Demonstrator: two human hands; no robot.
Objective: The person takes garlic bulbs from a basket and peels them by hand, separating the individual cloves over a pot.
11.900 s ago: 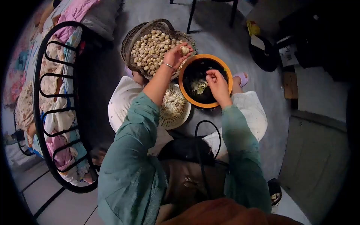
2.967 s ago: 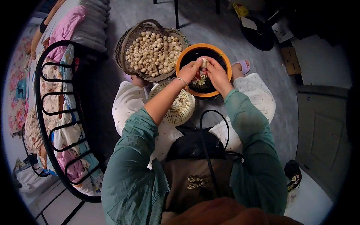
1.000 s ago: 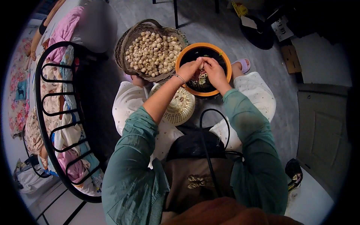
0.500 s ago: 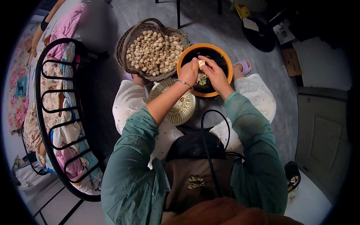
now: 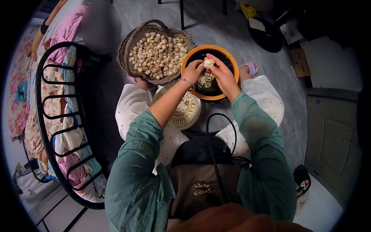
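Near the top middle of the frame, a round brown wicker basket (image 5: 126, 50) sits just left of a round black tub with an orange rim (image 5: 210, 47). Lots of small, round, pale bulbs (image 5: 158, 54) lie in the basket. Pale torn peelings (image 5: 206, 80) lie in the tub. Below these two is a round cream plastic strainer (image 5: 183, 120). One round white bulb (image 5: 208, 63) is over the tub, in the bare right hand (image 5: 223, 75), with the bare left hand (image 5: 192, 72) just left of it. A curved black metal bed rail (image 5: 41, 104) is at the left side.
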